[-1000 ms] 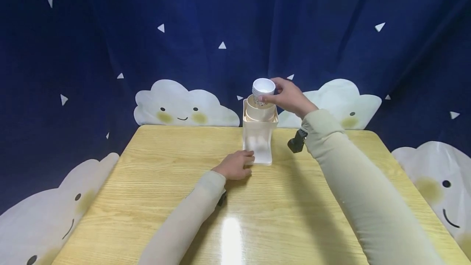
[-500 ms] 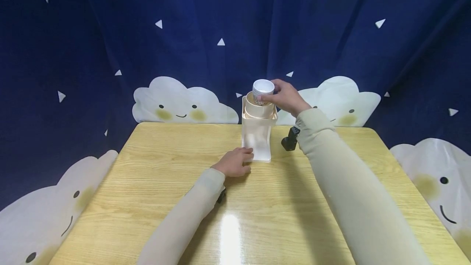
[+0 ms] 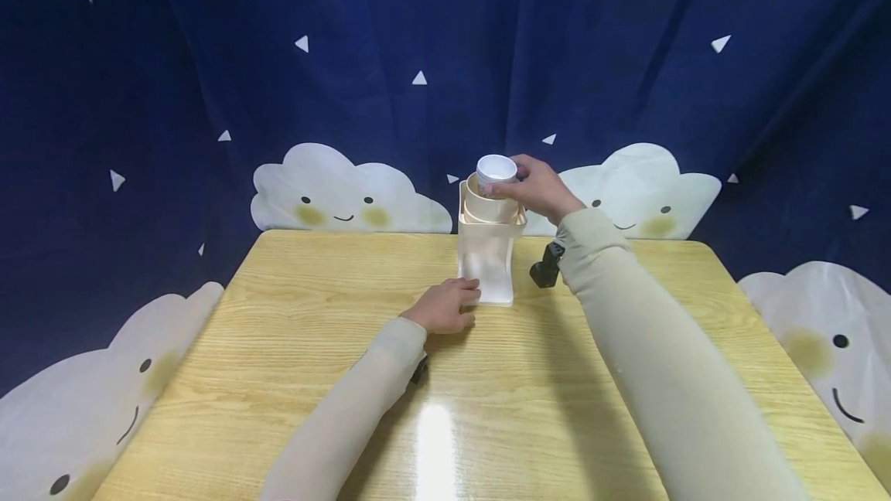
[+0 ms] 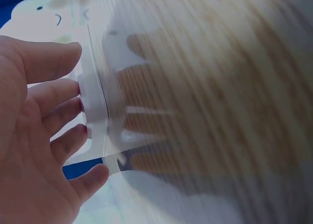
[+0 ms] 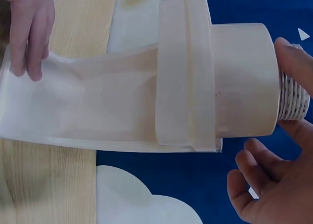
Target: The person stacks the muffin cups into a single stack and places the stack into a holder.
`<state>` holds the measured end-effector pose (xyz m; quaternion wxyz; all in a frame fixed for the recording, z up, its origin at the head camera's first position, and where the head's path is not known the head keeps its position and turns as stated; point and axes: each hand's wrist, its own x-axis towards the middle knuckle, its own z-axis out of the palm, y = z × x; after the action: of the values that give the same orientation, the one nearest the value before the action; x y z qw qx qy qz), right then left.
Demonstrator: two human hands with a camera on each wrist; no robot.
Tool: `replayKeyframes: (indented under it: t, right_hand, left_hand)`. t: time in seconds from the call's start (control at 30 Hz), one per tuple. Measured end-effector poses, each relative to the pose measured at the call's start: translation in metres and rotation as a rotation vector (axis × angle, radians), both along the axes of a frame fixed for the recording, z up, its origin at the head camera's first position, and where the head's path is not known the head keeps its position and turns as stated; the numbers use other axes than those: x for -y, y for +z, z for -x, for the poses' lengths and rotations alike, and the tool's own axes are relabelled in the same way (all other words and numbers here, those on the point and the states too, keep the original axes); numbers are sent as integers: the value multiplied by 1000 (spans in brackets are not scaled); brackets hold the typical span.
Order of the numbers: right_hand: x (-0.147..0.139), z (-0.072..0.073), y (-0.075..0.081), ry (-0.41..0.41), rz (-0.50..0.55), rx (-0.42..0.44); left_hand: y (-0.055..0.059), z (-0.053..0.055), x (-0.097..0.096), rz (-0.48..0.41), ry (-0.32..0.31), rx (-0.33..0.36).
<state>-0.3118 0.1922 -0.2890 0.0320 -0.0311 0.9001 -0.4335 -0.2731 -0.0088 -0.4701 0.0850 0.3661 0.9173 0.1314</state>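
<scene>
A cream plastic cup dispenser (image 3: 485,253) stands at the far edge of the table, with a round tube (image 5: 247,82) on top and a flat base (image 5: 22,114) below. My right hand (image 3: 537,185) pinches a stack of white paper cups (image 3: 497,170) between thumb and fingers. The lower part of the stack is hidden inside the tube; its ridged upper rims (image 5: 294,99) still show beyond the opening in the right wrist view. With fingers extended, my left hand (image 3: 445,306) touches the left front edge of the base.
The dispenser is on a light wooden table (image 3: 313,331). Behind it hangs a dark blue curtain (image 3: 348,6) printed with white triangles and smiling clouds. A black camera (image 3: 547,265) is strapped to my right wrist, beside the dispenser.
My right hand has lowered the stack of paper cups a little deeper into the tube. My left hand stays at the base.
</scene>
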Motion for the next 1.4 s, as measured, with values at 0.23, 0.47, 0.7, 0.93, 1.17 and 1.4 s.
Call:
replayKeyframes:
  t: [0.23,0.47,0.7,0.93,1.17,1.4]
  right_hand:
    - [-4,2,-3,11,-18,30]
    - [-15,2,-6,1,-29,78]
    - [-32,0,-9,-40,-75,50]
    - [-53,-6,-16,-50,-210,-47]
    - [-73,-27,-23,-39,-374,-165]
    - [-79,-58,-29,-26,-455,-242]
  left_hand:
    - [-1,1,0,-12,3,4]
    - [-1,3,0,-9,-1,1]
    - [-3,6,1,-19,1,15]
    - [-9,6,4,-97,24,43]
    - [7,2,13,-176,140,-112]
    - [42,-13,32,-114,294,-277]
